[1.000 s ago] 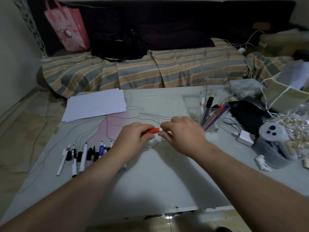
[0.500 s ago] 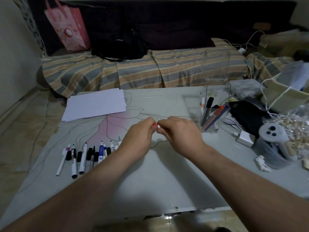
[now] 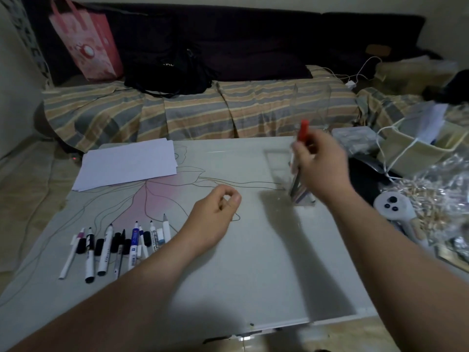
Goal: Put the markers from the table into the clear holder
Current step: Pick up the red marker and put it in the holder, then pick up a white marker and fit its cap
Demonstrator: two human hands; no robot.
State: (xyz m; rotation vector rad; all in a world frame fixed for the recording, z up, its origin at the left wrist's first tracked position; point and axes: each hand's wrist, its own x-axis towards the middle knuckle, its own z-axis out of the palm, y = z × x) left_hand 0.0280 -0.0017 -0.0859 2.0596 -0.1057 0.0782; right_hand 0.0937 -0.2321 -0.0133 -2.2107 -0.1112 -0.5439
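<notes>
Dim room, and a striped sofa cover [image 3: 203, 107] runs along the back with a pink gift bag [image 3: 86, 41] and a black bag [image 3: 167, 72] resting on it. Up front, the pale table [image 3: 253, 262] with a pink flower drawing on its top fills the view. A stack of white paper [image 3: 127, 163] lies at the far left corner.

Right hand [image 3: 319, 166] is up over the right side of the table, fingers curled tight around a red marker [image 3: 303, 130], which stands nearly upright with its red end sticking out above the fist. Motion blur here, so the lower end of the marker is hard to make out; it seems to sit at the mouth of the clear holder [image 3: 302, 179]. That holder stands just under and behind the hand, with several markers leaning inside it.

Left hand [image 3: 215, 219] hovers mid-table, loosely curled, thumb near the fingertips, nothing held in it.

Down at the left, a row of markers and loose caps [image 3: 114, 245] lies side by side on the table, most tips pointing away from the camera. On the right edge: a white controller [image 3: 393, 207], a crinkled clear bag [image 3: 436, 199] and a cream basket [image 3: 421, 143] with white cord.
</notes>
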